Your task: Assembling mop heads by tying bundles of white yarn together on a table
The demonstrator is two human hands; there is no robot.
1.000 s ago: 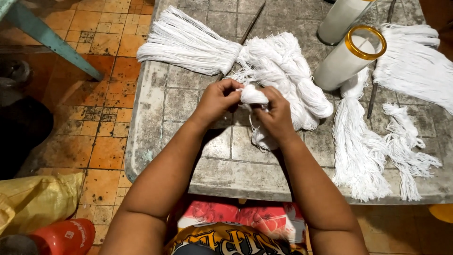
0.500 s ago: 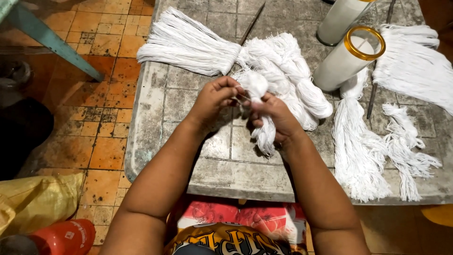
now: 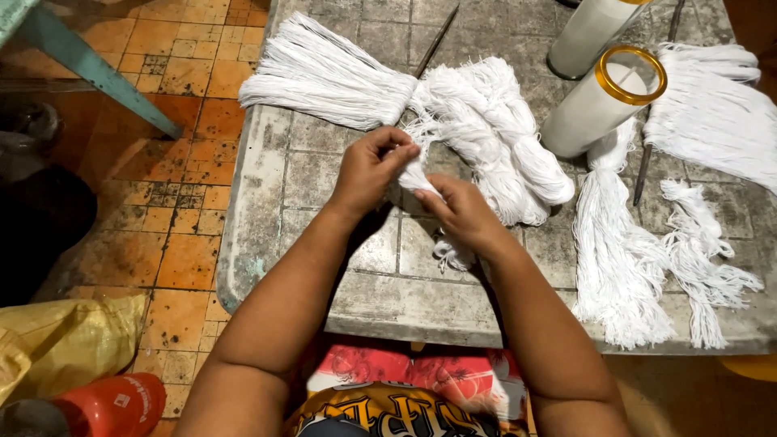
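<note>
Both hands meet over a grey tiled table (image 3: 267, 202), each gripping the same small bundle of white string (image 3: 417, 174). My left hand (image 3: 371, 166) pinches its upper end with the fingers closed. My right hand (image 3: 461, 212) holds the lower part, and the loose ends (image 3: 452, 255) dangle below it onto the table. Just behind the hands lies a big twisted heap of white string (image 3: 494, 133), touching the bundle. A flat fan of straight white strings (image 3: 324, 77) lies to the heap's left.
Two tall white candle glasses stand at the back right, one with a gold rim (image 3: 603, 101), one behind it (image 3: 587, 32). More white string bundles (image 3: 619, 259) (image 3: 712, 121) lie on the right. Thin sticks (image 3: 435, 40) rest on the table. A yellow sack (image 3: 65, 340) and red bottle (image 3: 105, 405) sit on the orange floor.
Both hands have shifted slightly left and apart along the small bundle, the left rising and the right sliding lower. More of the strand now shows between them.
</note>
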